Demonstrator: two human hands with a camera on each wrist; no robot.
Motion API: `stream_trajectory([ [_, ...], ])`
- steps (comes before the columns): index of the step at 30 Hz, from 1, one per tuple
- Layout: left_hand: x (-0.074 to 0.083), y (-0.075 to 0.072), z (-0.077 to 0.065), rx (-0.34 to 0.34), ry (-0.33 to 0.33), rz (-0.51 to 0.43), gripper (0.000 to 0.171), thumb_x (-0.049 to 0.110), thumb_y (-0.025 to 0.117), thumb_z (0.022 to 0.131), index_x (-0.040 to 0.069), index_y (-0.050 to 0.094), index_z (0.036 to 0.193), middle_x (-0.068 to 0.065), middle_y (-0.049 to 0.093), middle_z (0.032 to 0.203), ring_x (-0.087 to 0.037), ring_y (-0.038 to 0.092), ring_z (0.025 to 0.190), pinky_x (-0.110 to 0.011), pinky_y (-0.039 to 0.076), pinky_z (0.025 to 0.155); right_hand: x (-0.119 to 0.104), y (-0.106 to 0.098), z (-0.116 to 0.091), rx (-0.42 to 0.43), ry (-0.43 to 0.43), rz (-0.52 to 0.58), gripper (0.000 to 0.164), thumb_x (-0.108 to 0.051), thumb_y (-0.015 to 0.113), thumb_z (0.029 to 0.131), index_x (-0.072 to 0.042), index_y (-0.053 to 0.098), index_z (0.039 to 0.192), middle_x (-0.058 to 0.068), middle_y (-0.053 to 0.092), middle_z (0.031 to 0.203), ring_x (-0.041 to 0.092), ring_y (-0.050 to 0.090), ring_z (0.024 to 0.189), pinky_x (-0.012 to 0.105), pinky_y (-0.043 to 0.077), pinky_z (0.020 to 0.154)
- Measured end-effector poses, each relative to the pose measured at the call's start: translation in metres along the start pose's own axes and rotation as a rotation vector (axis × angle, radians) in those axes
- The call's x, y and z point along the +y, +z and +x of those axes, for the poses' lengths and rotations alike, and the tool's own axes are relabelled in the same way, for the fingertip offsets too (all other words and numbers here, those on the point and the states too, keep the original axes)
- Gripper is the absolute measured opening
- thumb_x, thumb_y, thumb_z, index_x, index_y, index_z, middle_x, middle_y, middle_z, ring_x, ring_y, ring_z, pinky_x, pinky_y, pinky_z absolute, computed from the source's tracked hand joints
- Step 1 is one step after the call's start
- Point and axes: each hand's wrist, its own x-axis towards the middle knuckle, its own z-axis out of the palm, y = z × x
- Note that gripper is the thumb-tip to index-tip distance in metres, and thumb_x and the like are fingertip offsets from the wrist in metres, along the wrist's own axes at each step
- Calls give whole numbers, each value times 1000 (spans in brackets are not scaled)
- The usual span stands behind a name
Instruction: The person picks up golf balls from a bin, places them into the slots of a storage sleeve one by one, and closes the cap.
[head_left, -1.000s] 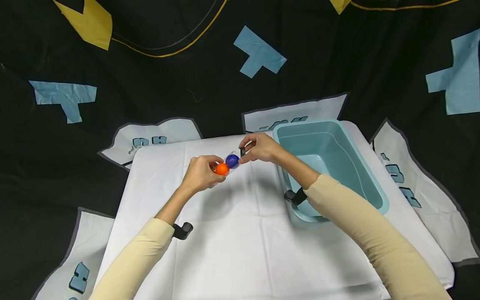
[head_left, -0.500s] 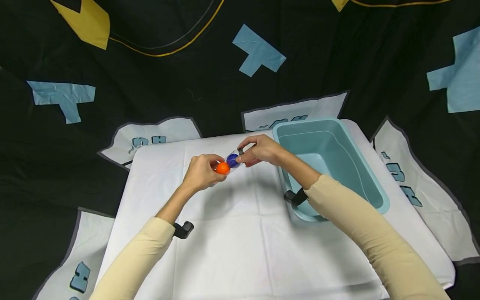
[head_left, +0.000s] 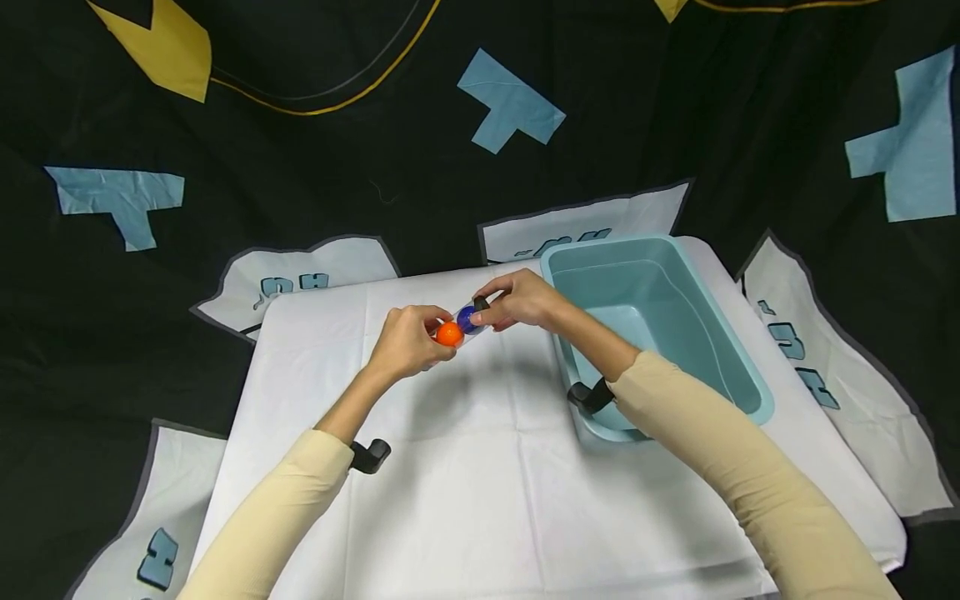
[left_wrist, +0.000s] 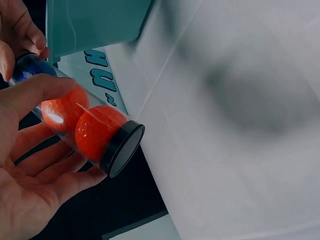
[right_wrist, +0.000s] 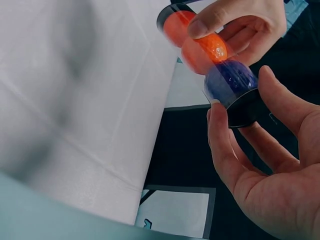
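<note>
Your left hand (head_left: 402,342) grips a clear plastic cylindrical tube (left_wrist: 80,107), its thumb lying over the stretch where two glossy orange balls (left_wrist: 102,129) sit one behind the other. Next in line inside the tube is a dark blue ball (right_wrist: 227,82), and your right hand (head_left: 522,300) pinches that end, fingers bent around the round black cap (right_wrist: 245,107) there. At the orange end you have a matching black plastic cap (left_wrist: 122,150), on the tube. You hold the tube up above the far part of the table with its white cloth (head_left: 450,483), and in the head view it slants, blue end away and to your right. Just beside your right hand and forearm stands a pale teal rectangular plastic tub (head_left: 675,312), on the right side of the table. You wear cream long sleeves (head_left: 258,512), with a black curved mount (head_left: 371,457) at each wrist
</note>
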Motion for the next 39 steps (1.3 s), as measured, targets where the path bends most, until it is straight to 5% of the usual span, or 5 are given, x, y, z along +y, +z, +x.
stream_trajectory([
  [7,-3,3,-1,-2,-16,10,42,18,88,74,6,76,112,-14,76,100,-28,68,86,-37,61,77,3,5,-1,-10,-7,-3,49,-26,83,85,-8,68,128,16,71,111,27,73,88,40,59,92],
  [16,-4,4,0,10,-9,8,42,18,89,73,6,76,111,-14,76,97,-26,67,81,-36,60,75,1,-4,1,-82,46,77,44,-27,68,97,-4,63,135,17,67,125,30,71,103,37,58,95],
  [21,-2,3,1,20,1,5,41,18,88,73,7,76,110,-13,76,96,-26,68,81,-38,59,76,0,-6,1,-59,61,145,39,-22,70,96,-1,65,127,19,68,123,38,69,109,42,57,98],
  [33,1,4,0,27,3,2,42,18,89,73,6,76,111,-13,77,98,-26,68,83,-38,60,78,-1,-11,-1,-51,47,178,36,-21,75,91,0,72,120,17,72,119,35,73,103,38,61,88],
  [39,-1,9,-1,52,-2,2,42,16,89,72,6,76,111,-14,77,96,-26,69,82,-38,60,78,0,-7,-1,-39,57,191,38,-21,76,91,-1,71,123,18,71,122,32,73,100,43,58,94],
])
